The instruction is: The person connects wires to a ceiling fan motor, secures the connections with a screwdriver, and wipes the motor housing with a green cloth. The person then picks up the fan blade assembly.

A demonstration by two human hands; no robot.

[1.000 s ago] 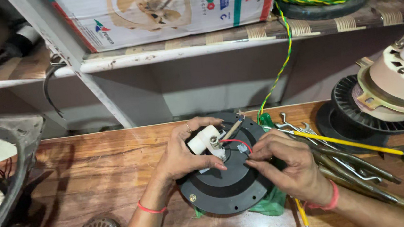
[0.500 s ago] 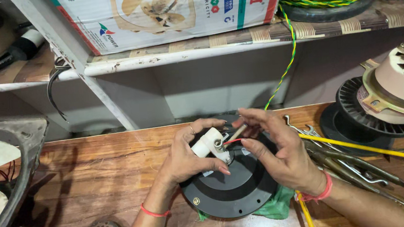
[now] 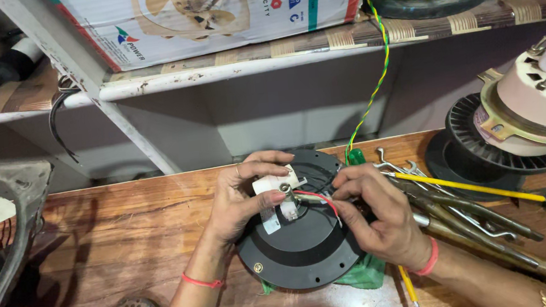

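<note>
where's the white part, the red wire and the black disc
white part [image 3: 269, 185], head view, on its cylindrical body under the left hand's fingers
red wire [image 3: 313, 196], head view, mid-run between the hands
black disc [image 3: 301, 250], head view, on its bare flat face

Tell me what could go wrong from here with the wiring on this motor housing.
The thin red wire pinched by the right hand could snap or pull loose if tugged. The white capacitor in the left hand grip may slip. The round black motor housing sits on a green cloth and might shift.
</note>
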